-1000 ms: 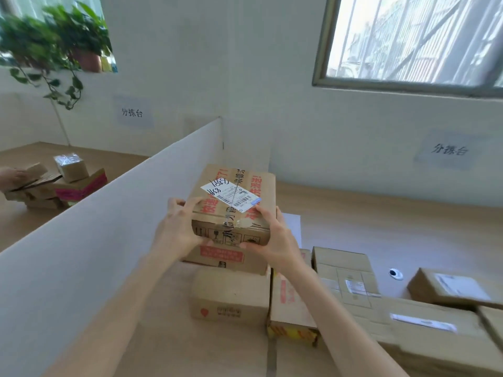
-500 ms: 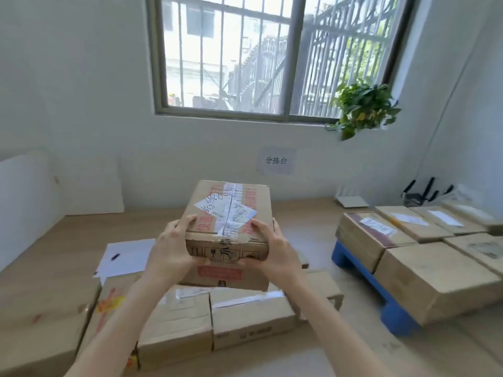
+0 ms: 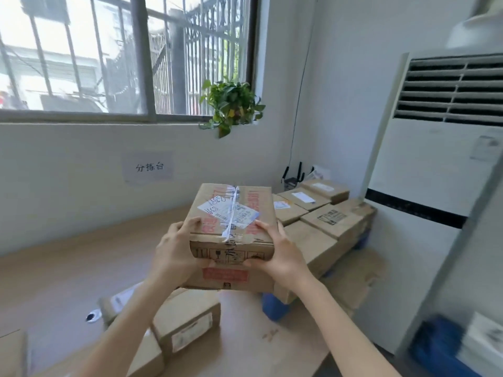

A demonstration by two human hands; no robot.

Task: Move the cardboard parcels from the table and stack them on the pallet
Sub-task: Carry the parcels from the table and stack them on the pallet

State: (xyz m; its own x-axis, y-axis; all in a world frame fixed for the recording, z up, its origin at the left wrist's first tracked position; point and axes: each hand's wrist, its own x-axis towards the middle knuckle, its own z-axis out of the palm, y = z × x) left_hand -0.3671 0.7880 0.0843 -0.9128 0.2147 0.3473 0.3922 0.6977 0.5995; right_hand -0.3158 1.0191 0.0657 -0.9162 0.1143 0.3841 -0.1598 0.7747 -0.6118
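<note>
Both hands up in front, carrying two stacked parcels off the table. Top parcel (image 3: 231,221) sits on a lower parcel (image 3: 231,277); the two are in contact, near faces roughly flush.

Left hand (image 3: 177,254) wraps the stack's near-left corner: thumb over the top parcel's upper edge, palm on the left side, remaining fingers hidden behind/under. Right hand (image 3: 280,257) mirrors it at the near-right corner, thumb on the top face by the red print, fingers curled under the near face of the top parcel. Both hands closed firmly on the stack, so the parcels sit between the palms and extend away from the wrists.

Top parcel has a white shipping label (image 3: 228,212) with handwriting, clear tape down the middle, handling symbols on the near face. Lower parcel shows a red sticker on its near face.

Stack is in the air above the table's (image 3: 54,281) right edge, in front of the blue pallet (image 3: 275,306). The pallet already carries a layer of parcels (image 3: 334,219) running back to the far corner by the wall. More parcels (image 3: 187,322) lie on the table near the lower edge of view, below the forearms.

White floor-standing AC unit (image 3: 435,186) at right, potted plant (image 3: 232,104) on the window sill, paper sign (image 3: 149,167) on the wall.
</note>
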